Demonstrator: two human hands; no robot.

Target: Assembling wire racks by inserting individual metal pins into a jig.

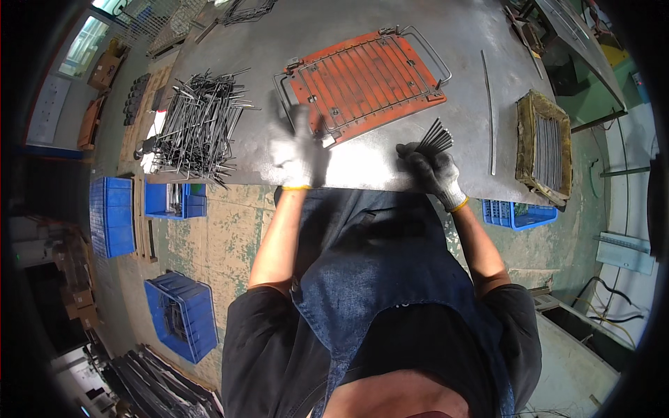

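Right hand (pixel 433 169), in a dark-palmed glove, is clenched around a bundle of thin dark metal rods (pixel 437 137), the rods fanning up and away from the fist over the near edge of the table (pixel 376 164). Left hand (pixel 295 152), in a pale glove, sits fingers curled at the near corner of the orange jig plate (pixel 366 82), touching the wire frame (pixel 362 73) laid on it; whether it actually pinches the wire I cannot tell. The plate lies tilted on the grey steel table, straight ahead of the person, between both hands. Off to the left, a big tangled heap of bent wire pieces (pixel 198 125) covers that end of the table. To the right, one long thin rod (pixel 489 111) lies alone, and beyond it a worn tray of straight rods (pixel 545 148). Down on the floor, blue plastic crates (pixel 111 216) sit left of the person, another blue crate (pixel 519 212) under the table's right edge.
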